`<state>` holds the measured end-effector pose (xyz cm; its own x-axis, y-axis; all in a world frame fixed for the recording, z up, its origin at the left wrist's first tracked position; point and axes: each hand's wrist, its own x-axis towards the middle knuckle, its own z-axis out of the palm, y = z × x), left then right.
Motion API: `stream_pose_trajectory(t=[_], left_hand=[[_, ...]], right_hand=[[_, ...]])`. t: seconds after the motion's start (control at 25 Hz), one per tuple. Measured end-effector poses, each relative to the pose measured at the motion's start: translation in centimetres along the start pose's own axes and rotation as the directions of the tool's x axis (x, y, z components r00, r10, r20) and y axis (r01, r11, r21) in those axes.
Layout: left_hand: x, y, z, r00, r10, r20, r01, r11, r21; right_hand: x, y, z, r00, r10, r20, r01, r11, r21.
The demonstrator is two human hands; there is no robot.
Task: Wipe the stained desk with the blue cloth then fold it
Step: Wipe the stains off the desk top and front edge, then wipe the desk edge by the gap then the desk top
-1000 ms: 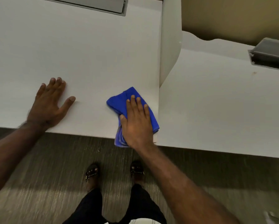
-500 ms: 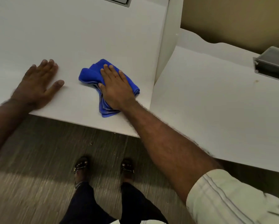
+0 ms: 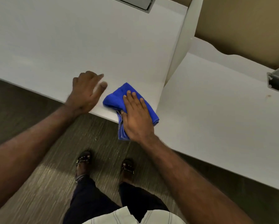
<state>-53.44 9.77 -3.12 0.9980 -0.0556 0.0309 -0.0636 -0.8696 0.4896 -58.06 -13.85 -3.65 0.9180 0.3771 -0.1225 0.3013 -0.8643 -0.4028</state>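
— Head view: where does the blue cloth [image 3: 119, 98] lie?
— Bunched at the near edge of the white table [image 3: 80, 46], one end drooping over the edge toward the floor [image 3: 30, 159]. Close to the upright divider panel [image 3: 180, 46], not touching it.
— And the right hand [image 3: 136, 118]?
— Pressed flat on top of the cloth, palm down, fingers [image 3: 132, 96] straight and close together, thumb along the left side of the fabric. No closed grip around it; just laid open over the cloth and pushing it onto the table.
— Left hand [image 3: 85, 92]?
— Just beside the cloth, to its left, at the table edge. Released, holding nothing; fingers loosely spread and blurred, so cannot tell whether resting on the surface or a little above it.
— Anything else worth noting?
— A second white table [image 3: 224, 126] past the divider, with a small brownish spot [image 3: 269, 95] near its far side. Two sandalled feet [image 3: 84, 159] on the floor below.
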Motion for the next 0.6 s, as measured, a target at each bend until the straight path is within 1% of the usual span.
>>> stream_pose_trajectory(t=[0.04, 0.12, 0.2, 0.24, 0.28, 0.36, 0.44, 0.52, 0.6], left_hand=[[-0.3, 2.0, 0.6, 0.999, -0.046, -0.010, 0.045, 0.999, -0.020], [0.1, 4.8, 1.1, 0.981, -0.195, 0.020, 0.196, 0.979, -0.055], [0.4, 6.6, 1.3, 0.948, -0.299, 0.106, 0.309, 0.946, -0.097], [0.4, 7.4, 1.2, 0.933, -0.321, 0.165, 0.339, 0.936, -0.096], [0.2, 8.0, 1.3, 0.919, -0.329, 0.218, 0.352, 0.933, -0.076], [-0.2, 8.8, 1.6, 0.897, -0.342, 0.280, 0.364, 0.931, -0.027], [-0.9, 9.3, 1.7, 0.894, -0.336, 0.297, 0.363, 0.931, -0.038], [-1.9, 9.9, 1.3, 0.929, -0.272, 0.251, 0.313, 0.939, -0.141], [-3.4, 11.3, 0.2, 0.970, -0.164, 0.182, 0.214, 0.929, -0.301]], right_hand=[[-0.8, -0.1, 0.2, 1.000, -0.013, 0.005, 0.013, 1.000, 0.001], [-1.7, -0.1, 0.4, 0.999, -0.037, -0.002, 0.037, 0.999, 0.019], [-2.5, 0.0, 0.5, 0.998, -0.051, -0.020, 0.052, 0.998, 0.035], [-2.9, 0.0, 0.4, 0.998, -0.055, -0.021, 0.056, 0.997, 0.044], [-3.3, 0.0, 0.3, 0.998, -0.057, -0.009, 0.057, 0.997, 0.059], [-4.2, 0.2, -0.1, 0.997, -0.068, 0.026, 0.065, 0.993, 0.103], [-5.6, 0.4, -0.8, 0.997, -0.067, 0.030, 0.059, 0.971, 0.230], [-7.6, 0.6, -1.8, 1.000, 0.013, -0.002, -0.011, 0.888, 0.459], [-10.0, 0.3, -3.0, 0.980, 0.190, -0.063, -0.103, 0.749, 0.654]])
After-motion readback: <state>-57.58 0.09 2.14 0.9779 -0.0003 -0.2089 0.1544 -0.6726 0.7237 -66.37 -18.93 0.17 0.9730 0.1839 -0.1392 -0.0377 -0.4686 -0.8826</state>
